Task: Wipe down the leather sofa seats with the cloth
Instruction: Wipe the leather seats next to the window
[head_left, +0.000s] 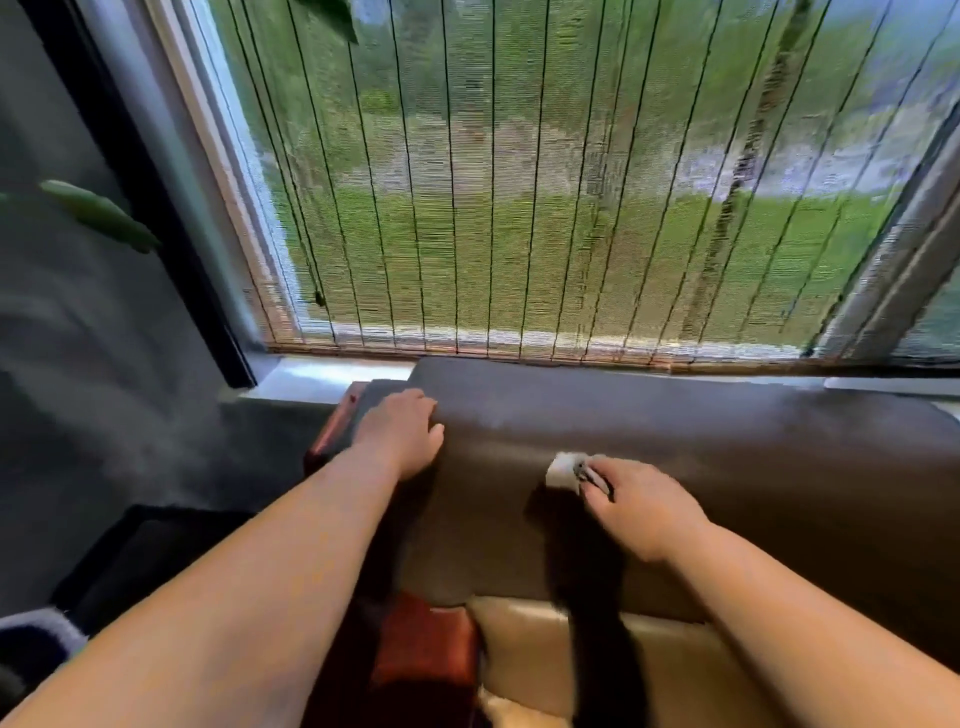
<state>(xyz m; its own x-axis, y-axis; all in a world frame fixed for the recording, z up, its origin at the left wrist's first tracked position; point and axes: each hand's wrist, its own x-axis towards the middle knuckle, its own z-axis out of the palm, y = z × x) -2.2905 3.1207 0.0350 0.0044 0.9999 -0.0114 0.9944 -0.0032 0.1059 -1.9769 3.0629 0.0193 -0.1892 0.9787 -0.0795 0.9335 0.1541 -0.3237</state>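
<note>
The brown leather sofa backrest (727, 457) runs across the middle under the window. A lighter tan seat cushion (530, 654) shows below it. My right hand (639, 509) grips a small white cloth (561, 470) and holds it against the front face of the backrest. My left hand (402, 434) rests on the left top corner of the backrest, fingers curled over its edge.
A window with a thin slatted blind (545, 182) stands right behind the sofa, its sill (332, 376) at backrest height. A reddish wooden armrest (423, 644) lies at the sofa's left end. Grey wall (78, 338) and green leaves (98, 213) are at left.
</note>
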